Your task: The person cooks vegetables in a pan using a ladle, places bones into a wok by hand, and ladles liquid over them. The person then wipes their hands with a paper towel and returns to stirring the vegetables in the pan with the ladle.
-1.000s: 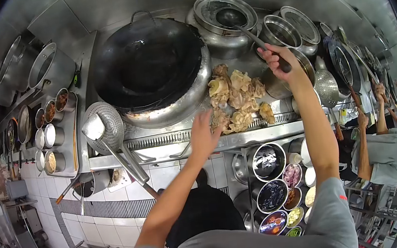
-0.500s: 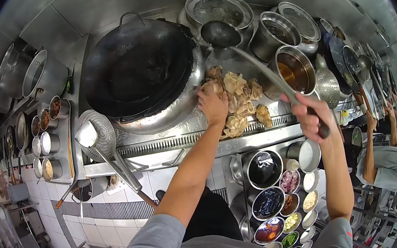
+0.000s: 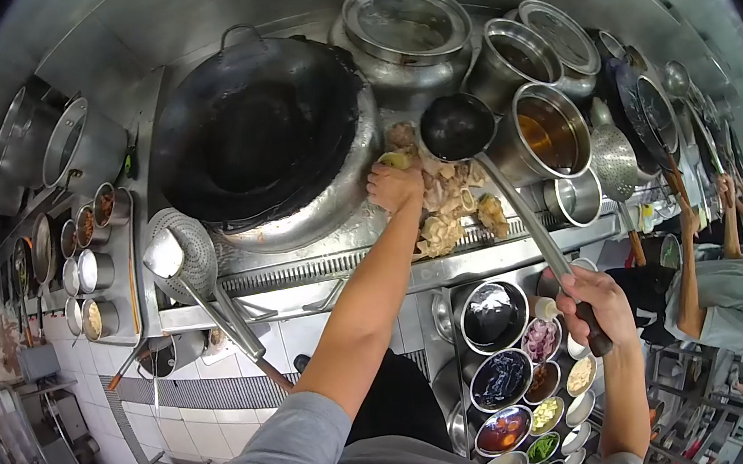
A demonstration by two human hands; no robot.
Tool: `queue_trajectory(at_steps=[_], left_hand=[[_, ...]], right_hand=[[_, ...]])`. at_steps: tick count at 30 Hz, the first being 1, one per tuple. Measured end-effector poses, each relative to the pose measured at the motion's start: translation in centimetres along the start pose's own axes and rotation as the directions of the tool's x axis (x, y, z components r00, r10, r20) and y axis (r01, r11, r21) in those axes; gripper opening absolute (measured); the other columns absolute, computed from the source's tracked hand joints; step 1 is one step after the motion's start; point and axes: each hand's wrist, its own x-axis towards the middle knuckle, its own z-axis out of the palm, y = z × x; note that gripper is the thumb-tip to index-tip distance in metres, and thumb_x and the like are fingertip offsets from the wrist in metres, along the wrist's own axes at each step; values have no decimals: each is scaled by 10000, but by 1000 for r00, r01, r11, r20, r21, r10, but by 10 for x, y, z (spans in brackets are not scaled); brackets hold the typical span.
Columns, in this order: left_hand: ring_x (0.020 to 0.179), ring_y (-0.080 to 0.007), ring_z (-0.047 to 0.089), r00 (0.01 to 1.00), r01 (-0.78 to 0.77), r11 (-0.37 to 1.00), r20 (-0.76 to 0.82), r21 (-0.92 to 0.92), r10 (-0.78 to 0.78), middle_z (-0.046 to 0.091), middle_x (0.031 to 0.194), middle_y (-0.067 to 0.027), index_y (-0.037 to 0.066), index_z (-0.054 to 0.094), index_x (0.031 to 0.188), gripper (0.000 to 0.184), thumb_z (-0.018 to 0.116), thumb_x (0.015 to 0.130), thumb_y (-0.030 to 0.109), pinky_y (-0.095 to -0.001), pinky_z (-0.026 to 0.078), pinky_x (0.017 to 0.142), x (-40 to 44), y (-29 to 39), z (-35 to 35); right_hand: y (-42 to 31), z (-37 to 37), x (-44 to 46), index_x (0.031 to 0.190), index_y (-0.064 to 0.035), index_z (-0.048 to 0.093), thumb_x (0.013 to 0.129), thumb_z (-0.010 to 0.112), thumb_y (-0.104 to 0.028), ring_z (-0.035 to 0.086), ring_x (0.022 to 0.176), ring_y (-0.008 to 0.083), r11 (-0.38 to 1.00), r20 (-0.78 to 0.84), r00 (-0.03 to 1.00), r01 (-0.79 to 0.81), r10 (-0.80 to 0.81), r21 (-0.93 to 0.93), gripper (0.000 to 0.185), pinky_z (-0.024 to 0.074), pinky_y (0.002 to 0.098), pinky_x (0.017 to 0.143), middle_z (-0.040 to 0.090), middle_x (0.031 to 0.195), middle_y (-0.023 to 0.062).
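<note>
My right hand (image 3: 597, 304) is closed round the dark grip of a long-handled ladle (image 3: 457, 127). The ladle's black bowl hovers over or beside the far end of the food pile, near an amber-liquid pot (image 3: 552, 131). My left hand (image 3: 395, 186) reaches between the big wok and that pile, fingers curled about a yellowish piece of food (image 3: 397, 160); its underside is hidden. Pale brown chunks, apparently cooked meat and bones (image 3: 444, 221), lie heaped on the steel stove top beside my left hand. The large black wok (image 3: 258, 135) sits left of it.
A lidded pot (image 3: 406, 24) stands at the back. On the left are a perforated skimmer (image 3: 184, 255) and small tins of ingredients (image 3: 96, 269). Bowls of sauces and chopped ingredients (image 3: 501, 378) stand below the stove edge. A co-worker (image 3: 724, 305) works at the right.
The ladle's bowl has come from the lidded pot toward me and right, above the food. My right hand has moved down, nearer my body. My left hand has shifted slightly left.
</note>
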Motion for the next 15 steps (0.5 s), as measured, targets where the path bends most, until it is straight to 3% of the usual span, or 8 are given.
queue_trajectory(at_steps=[1, 3, 4, 8, 10, 14, 15], left_hand=[[1109, -326, 519, 1000, 8, 1000, -16, 3, -8, 573, 1125, -160, 13, 482, 1190, 757, 746, 668, 494, -479, 407, 896, 4, 0, -2], [1090, -317, 536, 992, -123, 992, -13, 4, 123, 576, 1097, -147, 23, 508, 1107, 686, 734, 660, 492, -478, 423, 879, 8, 1, 0], [1068, -328, 545, 986, -153, 987, -61, 40, 155, 580, 1082, -150, 30, 497, 1100, 623, 762, 664, 388, -473, 430, 883, 10, 2, 4], [1015, -359, 577, 952, -299, 954, -76, -34, 295, 596, 1066, -175, 37, 482, 1103, 599, 796, 653, 276, -463, 457, 861, 6, -1, 5], [983, -394, 600, 896, -380, 892, 142, -246, 421, 612, 1059, -220, 37, 462, 1139, 632, 814, 644, 212, -449, 479, 849, 13, -7, -5], [990, -395, 619, 889, -326, 919, 259, -221, 378, 626, 1059, -257, 46, 457, 1177, 664, 806, 654, 258, -430, 487, 866, 16, -8, -17], [1000, -385, 622, 909, -265, 913, 236, -310, 344, 635, 1050, -252, 52, 463, 1188, 662, 797, 657, 262, -421, 490, 871, 10, -7, -22]], right_hand=[[0, 1, -1, 1146, 48, 567, 937, 554, -173, 423, 360, 90, 1000, 17, 1000, -1, 1, -3, 305, 312, 228, 299, 516, 638, 35], [-1, -1, 1, 1141, 51, 570, 935, 555, -162, 423, 359, 93, 999, 8, 1000, 29, -28, -29, 297, 320, 232, 298, 519, 637, 39], [-1, -4, 2, 1139, 53, 573, 931, 556, -156, 433, 362, 95, 1000, 7, 1000, 14, -14, 9, 295, 321, 240, 296, 519, 636, 42], [1, -14, 8, 1152, 55, 569, 927, 550, -138, 425, 350, 90, 999, 48, 999, 7, -9, 49, 297, 299, 235, 289, 521, 635, 42], [0, -12, 5, 1156, 53, 568, 930, 546, -138, 414, 346, 88, 998, 54, 998, 8, -11, 57, 297, 296, 231, 291, 520, 637, 42], [-9, -4, -1, 1166, 48, 565, 932, 541, -136, 403, 343, 82, 998, 61, 998, 10, -13, 58, 298, 286, 222, 293, 512, 636, 41], [-12, -1, -4, 1166, 48, 565, 932, 541, -136, 403, 343, 82, 998, 63, 998, 9, -13, 57, 298, 286, 222, 293, 512, 636, 41]])
